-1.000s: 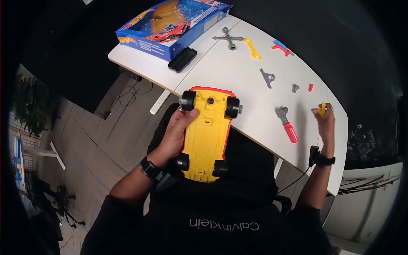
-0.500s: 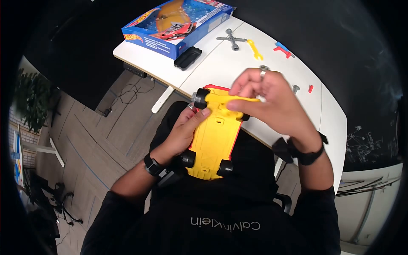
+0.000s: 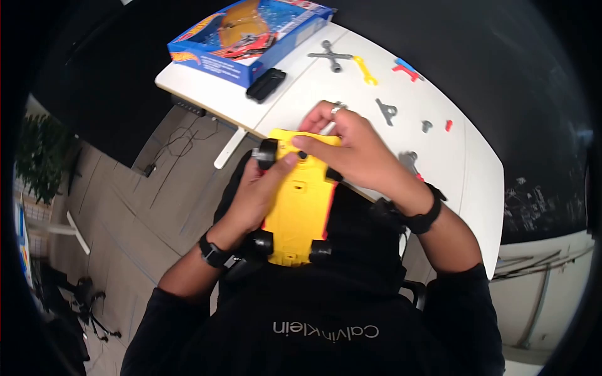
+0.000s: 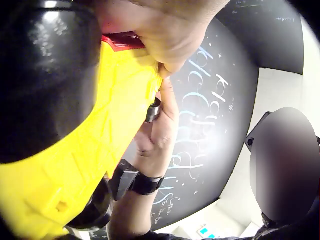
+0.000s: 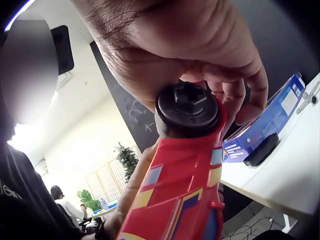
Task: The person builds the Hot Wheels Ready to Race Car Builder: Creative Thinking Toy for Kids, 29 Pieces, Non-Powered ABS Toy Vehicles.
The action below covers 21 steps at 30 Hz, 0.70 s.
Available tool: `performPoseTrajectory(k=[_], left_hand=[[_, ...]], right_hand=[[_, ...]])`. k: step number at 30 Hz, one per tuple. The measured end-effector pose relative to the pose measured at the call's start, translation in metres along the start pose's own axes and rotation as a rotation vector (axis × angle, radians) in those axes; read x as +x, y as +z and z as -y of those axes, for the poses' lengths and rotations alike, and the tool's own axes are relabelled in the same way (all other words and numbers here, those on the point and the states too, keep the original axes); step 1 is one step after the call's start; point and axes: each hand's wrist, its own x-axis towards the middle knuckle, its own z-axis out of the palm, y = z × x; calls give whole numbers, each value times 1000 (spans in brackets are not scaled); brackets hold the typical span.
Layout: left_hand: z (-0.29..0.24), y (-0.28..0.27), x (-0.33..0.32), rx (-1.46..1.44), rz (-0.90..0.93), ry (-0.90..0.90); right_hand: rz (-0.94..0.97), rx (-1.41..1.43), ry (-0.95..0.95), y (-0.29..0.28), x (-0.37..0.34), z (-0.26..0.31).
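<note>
A toy car with a yellow underside, black wheels and a red body is held bottom-up above the lap. My left hand grips its side beside the far-left wheel, thumb on the underside. At the car's far end sits a separate flat yellow part, overlapping that end. My right hand pinches this part there, thumb on top and the other fingers round the far edge. The right wrist view shows a black wheel close under the right palm.
On the white table lie a grey cross-shaped wrench, a yellow wrench, a red-and-blue piece, a grey bracket and small grey and red pieces. A Hot Wheels box and black tray stand at the far left.
My right hand has come left from the table's right side, bringing the yellow part onto the car's far end. The left hand keeps its grip on the car.
</note>
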Motion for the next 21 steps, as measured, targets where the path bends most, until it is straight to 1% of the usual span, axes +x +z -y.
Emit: performPoseTrajectory(k=[2, 3, 4, 6, 8, 9, 10, 11, 12, 13, 14, 15, 16, 17, 19, 20, 21], left_hand=[[1, -3, 2, -5, -4, 13], [2, -3, 2, -8, -25, 53], [3, -4, 2, -12, -57, 47], [2, -7, 3, -5, -64, 29], [3, -10, 4, 0, -46, 24], [4, -11, 5, 9, -32, 20], [5, -11, 5, 5, -32, 22], [5, -10, 5, 32, -36, 7], [5, -10, 6, 60, -40, -7], [6, -9, 7, 59, -39, -2], [8, -9, 8, 62, -47, 3], [9, -9, 9, 65, -55, 7], [9, -9, 10, 65, -55, 12], [9, -10, 10, 66, -45, 15], [8, -10, 10, 69, -39, 18], [7, -9, 10, 51, -23, 9], [6, -8, 9, 35, -11, 1]], right_hand=[[-10, 29, -59, 4, 3, -6], [28, 67, 33, 0, 1, -3], [19, 60, 37, -8, 0, -4], [-86, 285, 98, -38, 3, -13], [-255, 90, 144, -86, 6, -46], [-302, -198, 225, -122, 6, -74], [-455, -507, 160, -148, 0, -107], [-491, -717, 225, -172, -8, -130], [-417, -798, 334, -200, -18, -167], [-360, -909, 339, -223, -30, -214], [-328, -907, 457, -229, -41, -237], [-326, -910, 360, -234, -56, -272], [-322, -910, 262, -229, -62, -277], [-322, -910, 259, -229, -64, -281], [-285, -569, 563, -228, -67, -286], [-282, -564, 563, -228, -69, -287], [-295, -621, 507, -228, -70, -287]])
